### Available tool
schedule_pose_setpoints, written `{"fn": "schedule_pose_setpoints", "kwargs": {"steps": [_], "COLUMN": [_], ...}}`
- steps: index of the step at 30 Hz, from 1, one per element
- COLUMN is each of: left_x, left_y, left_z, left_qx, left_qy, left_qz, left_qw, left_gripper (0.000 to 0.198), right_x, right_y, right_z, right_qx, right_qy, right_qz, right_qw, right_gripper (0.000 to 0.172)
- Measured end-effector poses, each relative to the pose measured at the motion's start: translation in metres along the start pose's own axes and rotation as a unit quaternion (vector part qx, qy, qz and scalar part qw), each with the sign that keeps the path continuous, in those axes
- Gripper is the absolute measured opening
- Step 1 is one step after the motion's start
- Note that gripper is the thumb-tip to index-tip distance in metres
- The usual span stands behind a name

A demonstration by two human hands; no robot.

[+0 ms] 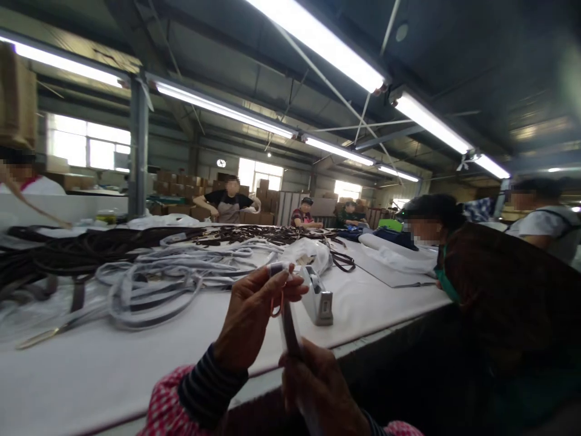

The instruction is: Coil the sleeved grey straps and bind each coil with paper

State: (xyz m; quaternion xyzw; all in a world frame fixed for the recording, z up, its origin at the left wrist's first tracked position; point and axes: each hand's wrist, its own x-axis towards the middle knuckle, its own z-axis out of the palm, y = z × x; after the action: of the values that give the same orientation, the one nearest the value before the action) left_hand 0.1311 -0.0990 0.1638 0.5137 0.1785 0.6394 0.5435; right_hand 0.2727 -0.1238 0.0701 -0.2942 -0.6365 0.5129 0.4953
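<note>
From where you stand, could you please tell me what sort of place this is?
Probably a factory workshop: a long table bears a heap of grey straps and a tape dispenser, with stacked cardboard boxes farther back.

A long table (372, 306) with a white covering carries everything. Dark straps (104, 242) pile up at its left side — loose loops of grey straps (154, 315) lie just beside them. Farther back are scattered brown strips (254, 233). A clear plastic bag (313, 249) sits near the middle — a grey tape dispenser (325, 309) stands in front of it. Dark blue cloth (394, 237) lies toward the right.
</note>
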Motion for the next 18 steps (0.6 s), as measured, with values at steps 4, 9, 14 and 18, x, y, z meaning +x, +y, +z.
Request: {"fn": "schedule_pose_setpoints", "kwargs": {"steps": [4,9,14,18], "left_x": [-0.012,-0.012,-0.032,-0.059], "left_y": [-0.021,-0.042,-0.075,-0.09], "left_z": [0.002,0.01,-0.031,-0.073], "left_qx": [0.052,-0.036,0.217,0.31], "left_qy": [0.034,0.153,0.061,-0.164], "left_qz": [0.016,-0.048,0.141,0.264], "left_qw": [0.998,0.986,0.964,0.899], "left_gripper": [0.025,0.029,0.034,0.022], "right_x": [-0.019,-0.022,-0.019,-0.023], "right_y": [-0.003,0.022,0.02,-0.013], "right_z": [0.001,-0.002,-0.008,-0.02], "right_qx": [-0.01,-0.092,-0.147,-0.157], "right_qy": [-0.035,-0.006,-0.034,-0.136], "right_qz": [0.089,0.085,0.064,0.045], "right_qw": [0.995,0.992,0.986,0.977], "right_gripper": [0.043,0.052,0.055,0.052]}}
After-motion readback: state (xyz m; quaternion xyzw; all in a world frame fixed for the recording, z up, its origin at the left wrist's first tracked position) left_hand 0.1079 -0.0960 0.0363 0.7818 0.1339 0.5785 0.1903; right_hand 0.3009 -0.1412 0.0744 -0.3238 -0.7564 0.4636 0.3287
